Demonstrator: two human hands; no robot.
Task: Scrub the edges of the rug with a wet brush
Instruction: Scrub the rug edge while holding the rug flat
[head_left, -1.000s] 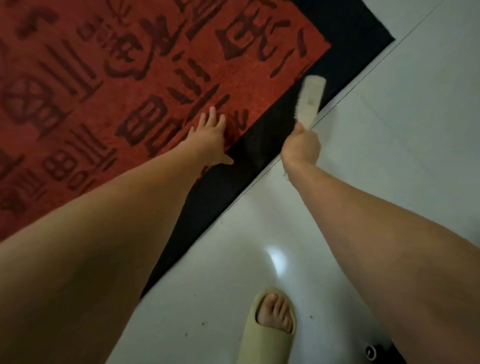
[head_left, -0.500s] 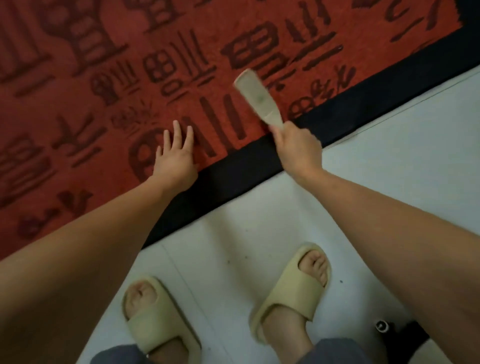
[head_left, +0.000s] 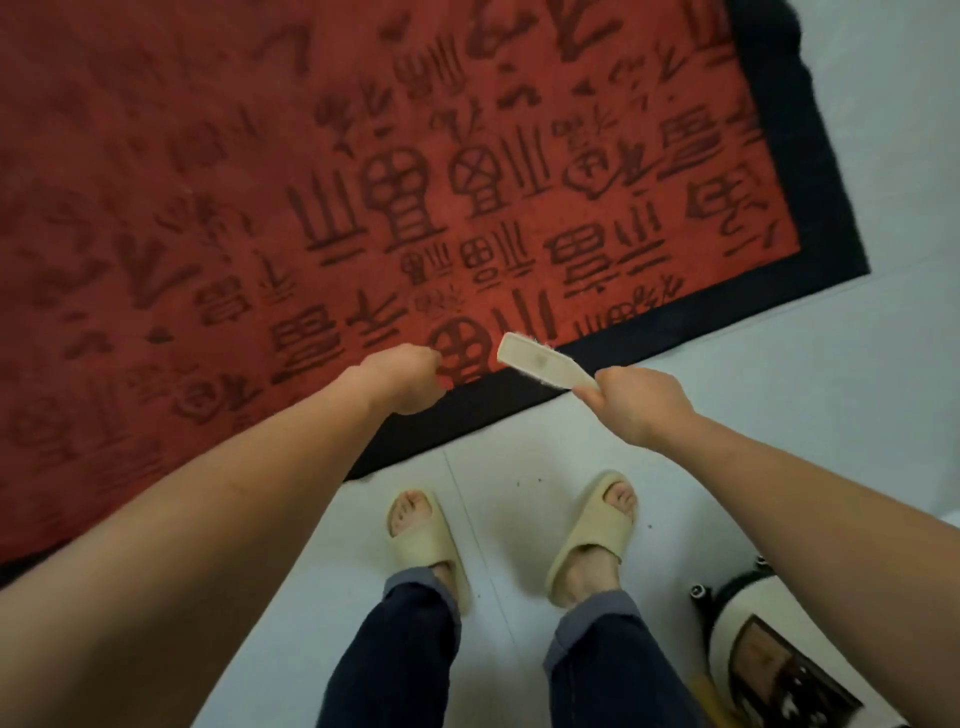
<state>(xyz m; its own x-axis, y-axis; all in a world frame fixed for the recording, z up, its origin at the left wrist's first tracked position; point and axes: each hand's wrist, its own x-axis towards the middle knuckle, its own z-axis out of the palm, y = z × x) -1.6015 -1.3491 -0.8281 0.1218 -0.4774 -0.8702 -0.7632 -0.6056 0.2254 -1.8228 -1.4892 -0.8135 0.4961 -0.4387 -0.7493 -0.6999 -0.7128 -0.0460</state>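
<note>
The rug (head_left: 260, 182), red with darker red figures and a black border, covers the left and upper part of the view and lies flat on the pale tiled floor (head_left: 805, 389); its near black edge runs diagonally from lower left to upper right. The left forearm extends from the lower left corner across the rug. The left hand (head_left: 402, 379) is positioned over the boundary between the red field and the black border, back of the hand upward, fingers curled under; whether it grips anything cannot be determined. Just right of it, the cream brush (head_left: 540, 366) lies tilted over the black border, head toward the left hand, bristles facing down at the rug edge. The right hand (head_left: 636, 405) is closed around the brush handle, knuckles up, positioned over the floor just off the rug edge, with the right forearm entering from the right side. Below the hands, two feet in beige slides (head_left: 423, 540) stand on the floor. A black-and-white object (head_left: 748, 618) sits at the lower right.
</note>
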